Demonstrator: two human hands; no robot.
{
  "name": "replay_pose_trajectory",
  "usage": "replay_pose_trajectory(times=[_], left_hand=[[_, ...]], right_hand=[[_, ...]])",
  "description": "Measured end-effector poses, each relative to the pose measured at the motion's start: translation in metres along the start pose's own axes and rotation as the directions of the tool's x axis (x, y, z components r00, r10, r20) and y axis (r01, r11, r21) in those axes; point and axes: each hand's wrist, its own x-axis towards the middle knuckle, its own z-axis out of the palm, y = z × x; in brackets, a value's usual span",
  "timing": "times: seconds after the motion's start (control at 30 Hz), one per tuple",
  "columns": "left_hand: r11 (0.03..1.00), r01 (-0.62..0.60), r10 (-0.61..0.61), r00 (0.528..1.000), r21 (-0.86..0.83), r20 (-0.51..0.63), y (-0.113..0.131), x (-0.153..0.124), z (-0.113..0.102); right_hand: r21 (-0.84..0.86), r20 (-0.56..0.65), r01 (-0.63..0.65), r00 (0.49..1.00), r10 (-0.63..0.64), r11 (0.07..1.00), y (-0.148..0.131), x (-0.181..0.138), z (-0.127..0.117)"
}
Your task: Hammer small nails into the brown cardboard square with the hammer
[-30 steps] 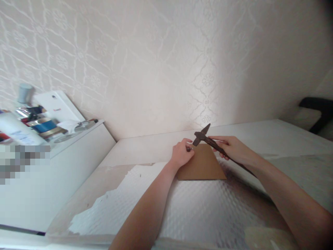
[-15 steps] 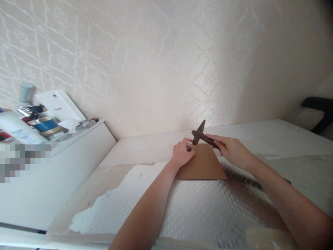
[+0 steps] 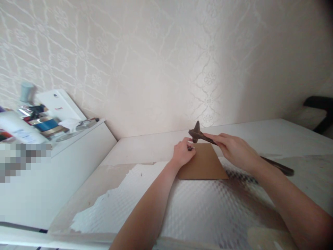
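A brown cardboard sheet (image 3: 204, 163) lies on the table near the wall. My left hand (image 3: 182, 153) rests on its far left corner, fingers pinched on a small dark thing, perhaps a nail (image 3: 190, 148). My right hand (image 3: 234, 149) grips a dark rusty hammer (image 3: 195, 132) close to its head. The hammer's head hovers just above the pinched fingers. Its handle runs back under my wrist and shows again at the right (image 3: 278, 167).
The table (image 3: 156, 146) is white, with a shiny bubble-textured sheet (image 3: 197, 208) spread over its near part. A patterned wall (image 3: 156, 69) stands right behind. At the left a white cabinet (image 3: 65, 156) carries bottles, a tape roll and tools. A dark chair (image 3: 318, 104) shows at far right.
The hammer head has shifted left and turned more upright, closer to my left hand's fingers. The handle has swung down and out to the right. My left hand stayed still.
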Motion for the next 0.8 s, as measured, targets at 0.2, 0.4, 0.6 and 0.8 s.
replay_pose_trajectory(times=[0.2,0.4,0.6,0.8], left_hand=[[0.999,0.025,-0.025,1.0,0.044,0.005,0.0002,0.0001,-0.0001],[1.0,-0.01,0.01,1.0,0.021,0.0,-0.0005,-0.0003,0.0006],[1.0,-0.008,0.008,1.0,0.019,0.001,0.0009,-0.0007,-0.0008],[1.0,-0.01,0.01,1.0,0.02,0.001,0.0,-0.0005,0.0]], right_hand=[[0.104,0.064,0.022,0.998,-0.029,0.994,0.0034,0.0021,0.0025],[0.131,0.062,0.003,0.998,-0.012,0.991,0.0082,0.0029,0.0045],[0.188,0.036,0.0,0.999,-0.007,0.982,0.0077,0.0038,0.0036],[0.233,0.046,0.005,0.999,-0.016,0.973,0.0065,0.0039,0.003]])
